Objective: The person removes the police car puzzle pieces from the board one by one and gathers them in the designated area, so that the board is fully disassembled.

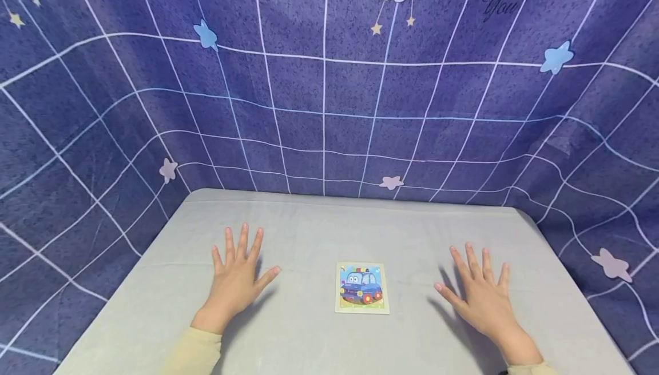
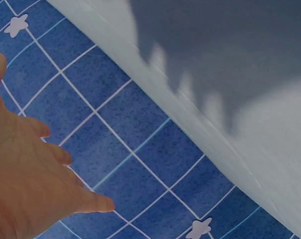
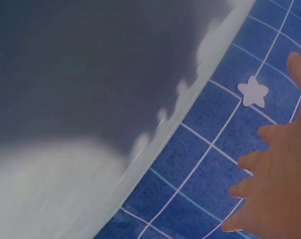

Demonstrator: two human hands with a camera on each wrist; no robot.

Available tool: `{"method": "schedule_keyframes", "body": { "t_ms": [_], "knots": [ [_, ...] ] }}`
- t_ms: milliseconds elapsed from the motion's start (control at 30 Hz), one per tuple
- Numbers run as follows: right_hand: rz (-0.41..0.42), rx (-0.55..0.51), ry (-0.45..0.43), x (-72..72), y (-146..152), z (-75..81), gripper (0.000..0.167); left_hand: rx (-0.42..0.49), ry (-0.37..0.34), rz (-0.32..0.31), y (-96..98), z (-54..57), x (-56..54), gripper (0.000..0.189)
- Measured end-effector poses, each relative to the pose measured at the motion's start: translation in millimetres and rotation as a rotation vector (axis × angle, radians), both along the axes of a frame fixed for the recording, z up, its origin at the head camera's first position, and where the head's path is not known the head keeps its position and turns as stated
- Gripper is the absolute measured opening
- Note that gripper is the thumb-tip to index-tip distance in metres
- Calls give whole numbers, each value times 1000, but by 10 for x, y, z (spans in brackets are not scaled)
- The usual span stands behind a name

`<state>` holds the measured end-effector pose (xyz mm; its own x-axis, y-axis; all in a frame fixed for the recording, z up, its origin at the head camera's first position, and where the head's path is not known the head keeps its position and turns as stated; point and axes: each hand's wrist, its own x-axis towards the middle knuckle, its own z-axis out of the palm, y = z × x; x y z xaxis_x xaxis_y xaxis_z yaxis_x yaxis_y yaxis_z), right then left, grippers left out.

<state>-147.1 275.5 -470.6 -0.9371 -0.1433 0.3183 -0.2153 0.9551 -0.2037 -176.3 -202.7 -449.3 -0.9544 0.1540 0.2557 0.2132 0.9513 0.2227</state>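
A small square picture puzzle or card [image 1: 362, 288] with a pale frame lies flat on the light cloth, showing a blue cartoon police car with eyes. To its left my left hand [image 1: 234, 283] hovers over the cloth, fingers spread, holding nothing. My right hand [image 1: 485, 300] is on the other side, also spread and apart from the card. Both hands cast shadows on the cloth. In the left wrist view the left hand [image 2: 31, 174] shows at the left edge; the right wrist view has the right hand [image 3: 277, 184] at its right edge. Neither wrist view shows the card.
A light grey cloth [image 1: 309, 226] covers the table. Behind it and at both sides hangs a blue-purple curtain [image 1: 298, 89] with a white grid, stars and clouds. The table's far edge meets the curtain.
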Motion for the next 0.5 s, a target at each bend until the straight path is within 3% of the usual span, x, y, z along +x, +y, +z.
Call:
{"method": "schedule_keyframes", "body": {
  "t_ms": [500],
  "knots": [
    [20, -9, -12, -19, -192, 85, 85, 14, 38, -45, 123, 2, 18, 91]
  ]
}}
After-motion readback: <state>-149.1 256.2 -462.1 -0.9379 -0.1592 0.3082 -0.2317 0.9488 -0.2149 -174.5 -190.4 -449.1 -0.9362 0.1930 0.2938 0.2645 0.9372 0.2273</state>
